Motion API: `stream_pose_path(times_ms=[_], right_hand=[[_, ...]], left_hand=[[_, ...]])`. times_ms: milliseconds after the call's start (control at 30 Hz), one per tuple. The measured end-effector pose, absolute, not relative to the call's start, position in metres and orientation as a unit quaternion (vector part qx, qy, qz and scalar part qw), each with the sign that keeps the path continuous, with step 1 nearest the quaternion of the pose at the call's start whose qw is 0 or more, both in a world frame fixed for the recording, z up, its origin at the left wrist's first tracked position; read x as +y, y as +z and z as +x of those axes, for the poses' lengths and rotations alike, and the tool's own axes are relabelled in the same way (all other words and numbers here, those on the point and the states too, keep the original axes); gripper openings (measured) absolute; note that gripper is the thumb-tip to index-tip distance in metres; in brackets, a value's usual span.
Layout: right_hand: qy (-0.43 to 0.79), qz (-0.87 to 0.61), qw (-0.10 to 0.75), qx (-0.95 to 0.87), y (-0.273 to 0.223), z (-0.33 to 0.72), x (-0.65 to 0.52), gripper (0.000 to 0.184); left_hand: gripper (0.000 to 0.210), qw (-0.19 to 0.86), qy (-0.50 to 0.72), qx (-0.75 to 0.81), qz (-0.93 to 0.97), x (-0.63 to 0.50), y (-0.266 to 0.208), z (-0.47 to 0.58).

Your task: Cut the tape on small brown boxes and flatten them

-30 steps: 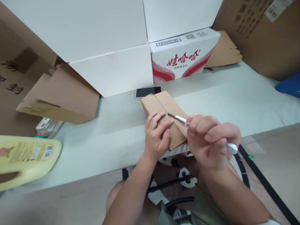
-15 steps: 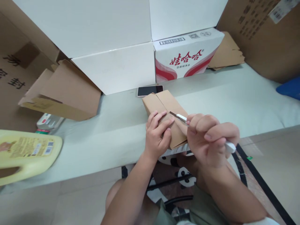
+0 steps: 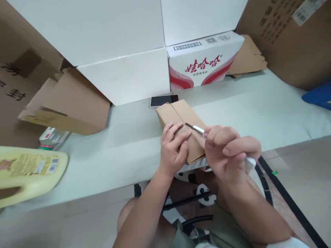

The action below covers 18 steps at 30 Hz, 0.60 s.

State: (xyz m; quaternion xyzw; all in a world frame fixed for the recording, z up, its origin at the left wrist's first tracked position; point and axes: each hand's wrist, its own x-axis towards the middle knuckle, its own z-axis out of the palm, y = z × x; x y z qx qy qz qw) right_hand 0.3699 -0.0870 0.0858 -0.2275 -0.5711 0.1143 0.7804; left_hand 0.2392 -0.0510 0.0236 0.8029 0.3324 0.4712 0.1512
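Note:
A small brown cardboard box point(image 3: 186, 112) lies at a slant on the pale green cloth, with a seam running along its upper face. My left hand point(image 3: 172, 150) presses on its top, fingers bent and fingertips beside the seam, holding it down. In my right hand point(image 3: 230, 151) is a white utility knife point(image 3: 199, 129), its fingers wrapped round the handle. The dark blade points up and left, with its tip at the seam just right of my left fingertips. Whether the blade has gone into the cardboard, I cannot tell.
Behind the box lies a phone point(image 3: 164, 100). White boxes and a red-and-white printed carton point(image 3: 204, 69) stand along the back. To the left are an open cardboard box point(image 3: 74, 100), a clear bottle point(image 3: 53, 136) and a yellow jug point(image 3: 33, 172). Something blue point(image 3: 318, 96) is at far right.
The view has shifted slightly. Both hands, the box and the knife keep nearly the same places relative to each other, with the blade tip still at the seam.

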Motion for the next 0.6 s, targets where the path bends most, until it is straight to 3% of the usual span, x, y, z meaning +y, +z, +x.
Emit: stream_pose_path(times_ms=[600], right_hand=[[0.162, -0.230, 0.776, -0.565, 0.0820, 0.3701, -0.0899, 0.021]], left_hand=[[0.039, 0.177, 0.498, 0.321, 0.786, -0.0537, 0.0181, 0.2416]])
